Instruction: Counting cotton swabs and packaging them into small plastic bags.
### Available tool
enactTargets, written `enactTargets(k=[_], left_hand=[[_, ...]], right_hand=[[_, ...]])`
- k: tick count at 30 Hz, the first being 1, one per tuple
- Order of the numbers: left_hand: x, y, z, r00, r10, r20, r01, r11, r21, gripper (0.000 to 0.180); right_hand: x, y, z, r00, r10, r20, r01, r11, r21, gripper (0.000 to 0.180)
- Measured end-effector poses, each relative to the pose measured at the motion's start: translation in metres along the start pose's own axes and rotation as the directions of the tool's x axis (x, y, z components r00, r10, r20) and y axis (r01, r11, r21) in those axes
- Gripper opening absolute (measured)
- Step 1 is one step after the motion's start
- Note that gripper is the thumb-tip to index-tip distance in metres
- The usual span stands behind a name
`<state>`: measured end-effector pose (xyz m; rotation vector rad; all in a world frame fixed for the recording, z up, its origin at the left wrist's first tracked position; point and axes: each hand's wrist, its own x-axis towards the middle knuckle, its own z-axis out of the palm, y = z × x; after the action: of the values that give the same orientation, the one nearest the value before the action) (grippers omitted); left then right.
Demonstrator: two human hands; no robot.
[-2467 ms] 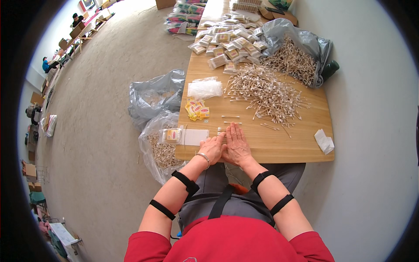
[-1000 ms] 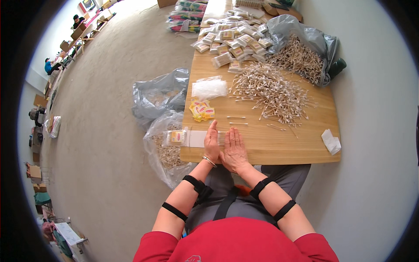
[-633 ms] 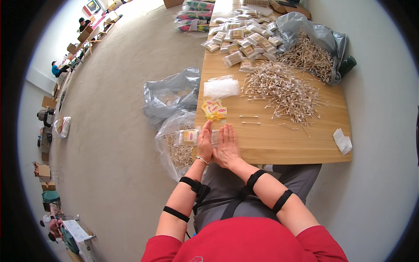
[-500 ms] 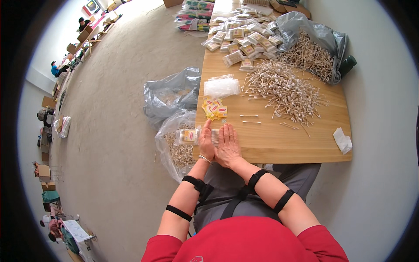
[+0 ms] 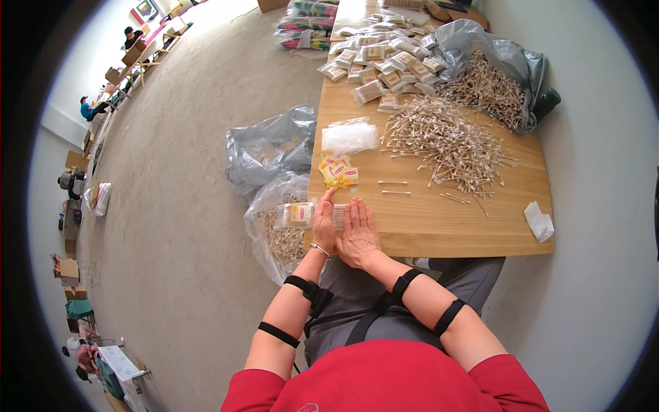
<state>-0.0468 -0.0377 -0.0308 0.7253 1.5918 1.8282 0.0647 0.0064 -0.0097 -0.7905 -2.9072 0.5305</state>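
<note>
We recorded the bare left hand (image 5: 324, 222) and right hand (image 5: 357, 233) unclenched, straight-fingered, flanking slender white-tipped cotton swabs (image 5: 339, 215); a clear plastic swab packet (image 5: 298, 215) lay farther left.

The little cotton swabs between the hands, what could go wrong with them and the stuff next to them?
The row of swabs sits loose between the left hand and the right hand, so an uneven push might scatter it.

The packet with the yellow card seems to stick out past the edge of the table; a bump might drop it into the clear bag.
</note>
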Motion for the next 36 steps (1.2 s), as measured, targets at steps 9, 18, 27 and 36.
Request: enactTargets(k=[9,18,27,36], left_hand=[[-0.003,0.011,-0.002,0.992,0.123,0.011,-0.119,0.927,0.357,0.041],[0.004,0.016,-0.091,0.912,0.38,-0.155,-0.093,0.56,0.823,0.042],[0.019,-0.024,-0.119,0.982,-0.083,-0.17,0.156,0.864,0.479,0.043],[0.017,-0.022,-0.117,0.942,-0.334,-0.032,0.335,0.942,0.007,0.039]], right_hand=[[0.0,0.0,0.005,0.999,0.007,0.044,-0.007,1.0,-0.001,0.086],[-0.001,-0.003,0.006,0.999,0.027,-0.018,-0.027,0.999,0.024,0.088],[0.004,-0.016,0.007,0.999,-0.036,-0.004,0.036,0.999,0.002,0.088],[0.015,-0.034,0.017,1.0,0.002,0.026,-0.003,0.999,0.033,0.091]])
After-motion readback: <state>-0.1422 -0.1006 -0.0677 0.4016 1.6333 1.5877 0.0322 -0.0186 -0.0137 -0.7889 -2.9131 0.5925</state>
